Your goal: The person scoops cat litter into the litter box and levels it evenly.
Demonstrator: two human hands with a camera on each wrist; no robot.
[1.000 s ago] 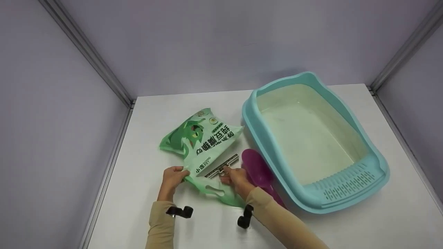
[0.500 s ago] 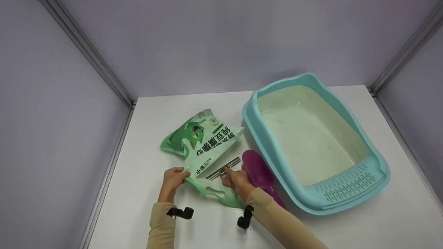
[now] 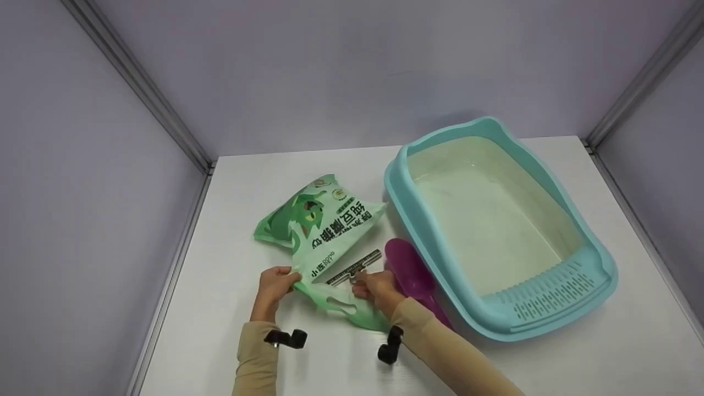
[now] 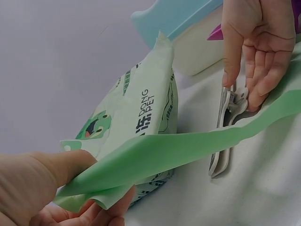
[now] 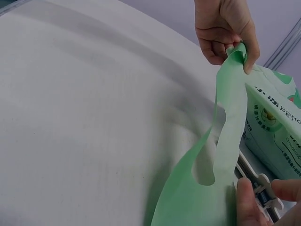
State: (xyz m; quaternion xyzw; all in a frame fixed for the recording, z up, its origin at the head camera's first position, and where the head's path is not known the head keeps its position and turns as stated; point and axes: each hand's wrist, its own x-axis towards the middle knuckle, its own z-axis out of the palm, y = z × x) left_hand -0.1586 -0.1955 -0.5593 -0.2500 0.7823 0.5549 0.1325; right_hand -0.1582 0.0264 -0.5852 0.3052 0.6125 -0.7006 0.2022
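My left hand [image 3: 276, 286] pinches the top edge of a green and white cat litter bag [image 3: 330, 225] between thumb and curled fingers. The bag lies on its side, and its green handle strip [image 5: 230, 113] with a slot stretches towards my right hand. That right hand [image 3: 381, 287] holds a long metal bulldog clip [image 3: 352, 268] by its finger levers, thumb on one side and fingers on the other, as the left wrist view shows. The clip [image 4: 225, 127] is beside the bag, apart from its printed body. A purple scoop [image 3: 408, 269] lies just right of the right hand.
A large blue litter box [image 3: 421, 231] with a pale inside takes up the right of the white table [image 3: 236, 187]. The scoop's handle passes partly under the right forearm. Grey panels [image 3: 352, 71] wall in the back and both sides.
The clip has tilted slightly and shifted a little nearer in the right hand. The left hand keeps its pinch on the bag, nearly still.
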